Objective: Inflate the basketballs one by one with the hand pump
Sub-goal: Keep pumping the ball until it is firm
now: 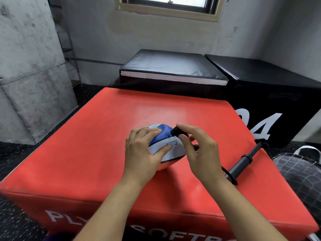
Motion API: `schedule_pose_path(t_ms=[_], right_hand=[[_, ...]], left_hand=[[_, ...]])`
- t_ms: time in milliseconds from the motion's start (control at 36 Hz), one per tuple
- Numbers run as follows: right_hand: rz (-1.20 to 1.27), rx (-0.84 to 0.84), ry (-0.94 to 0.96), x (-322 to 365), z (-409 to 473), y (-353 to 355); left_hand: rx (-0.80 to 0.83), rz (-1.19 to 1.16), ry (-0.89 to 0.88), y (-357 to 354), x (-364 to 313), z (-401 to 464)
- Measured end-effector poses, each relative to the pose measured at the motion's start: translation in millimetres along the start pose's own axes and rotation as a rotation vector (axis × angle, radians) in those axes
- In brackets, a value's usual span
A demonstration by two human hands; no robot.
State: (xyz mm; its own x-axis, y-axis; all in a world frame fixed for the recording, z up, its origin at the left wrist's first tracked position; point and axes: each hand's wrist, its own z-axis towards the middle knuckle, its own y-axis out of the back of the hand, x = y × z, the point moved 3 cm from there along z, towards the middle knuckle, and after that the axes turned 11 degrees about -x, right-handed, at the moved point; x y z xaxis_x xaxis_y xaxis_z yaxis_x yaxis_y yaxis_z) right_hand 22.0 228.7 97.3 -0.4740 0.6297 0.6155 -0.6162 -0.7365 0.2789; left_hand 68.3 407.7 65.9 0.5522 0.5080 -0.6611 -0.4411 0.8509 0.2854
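On the red foam box (86,153), the slack blue-and-white basketball (171,146) is clasped by the left hand (144,153) while the hose nozzle (178,132), pinched by the right hand (199,150), is best pressed straight into the valve, the hand pump (243,162) lying just beside.

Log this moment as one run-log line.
stage: fitting nozzle | left hand: steadies flat blue-and-white ball on red foam box | right hand: pinches black hose nozzle at ball | black hand pump: lying on box

Ball (169,145) on box (97,153), pump (243,162) lying right of it, mats (173,68) behind box
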Motion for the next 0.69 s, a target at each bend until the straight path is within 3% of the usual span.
schedule_pose_path(t_ms=[417, 694], right_hand=[[-0.129, 0.055, 0.125, -10.0, -11.2, -17.8], [-0.046, 0.150, -0.043, -15.7, 2.2, 21.0]], left_hand=[[0.009, -0.030, -0.009, 0.2, 2.3, -4.4], [-0.067, 0.000, -0.049, -15.9, -7.9, 12.2]])
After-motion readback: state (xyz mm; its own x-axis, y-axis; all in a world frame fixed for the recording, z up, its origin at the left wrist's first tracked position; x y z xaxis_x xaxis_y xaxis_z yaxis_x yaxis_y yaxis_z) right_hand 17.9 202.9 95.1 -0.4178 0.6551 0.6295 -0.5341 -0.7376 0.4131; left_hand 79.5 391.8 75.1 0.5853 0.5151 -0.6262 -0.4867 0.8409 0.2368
